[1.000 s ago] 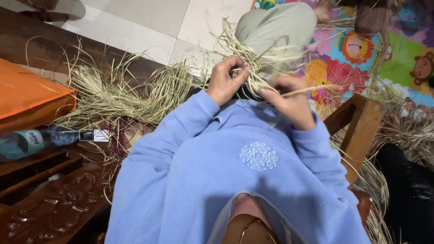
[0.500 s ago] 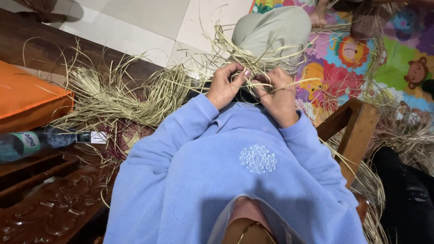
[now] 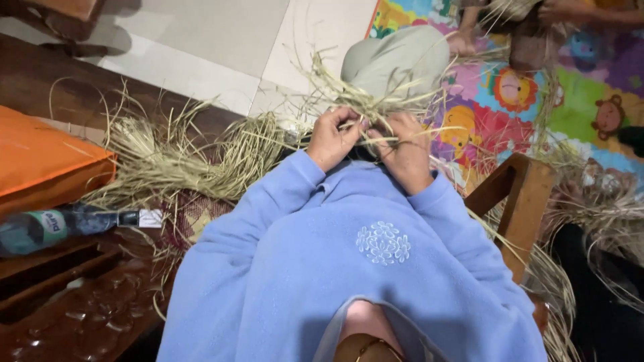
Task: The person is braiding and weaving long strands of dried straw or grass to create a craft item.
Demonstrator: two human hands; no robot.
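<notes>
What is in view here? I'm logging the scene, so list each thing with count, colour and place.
dried straw strands: one bundle, pale tan, pinched by both hands
loose straw pile: one, tan, floor at left
cushion: one, orange, far left
bottle: one, dark green, lying at left
wooden stool: one, brown, at right
play mat: one, multicoloured, upper right
another person's hand: one, top right
left hand: on the strands
right hand: on the strands

One plastic bottle point(image 3: 64, 228) lies on its side, far left of the hands, with a blue-and-white label point(image 3: 50, 222) wrapped round it.
</notes>
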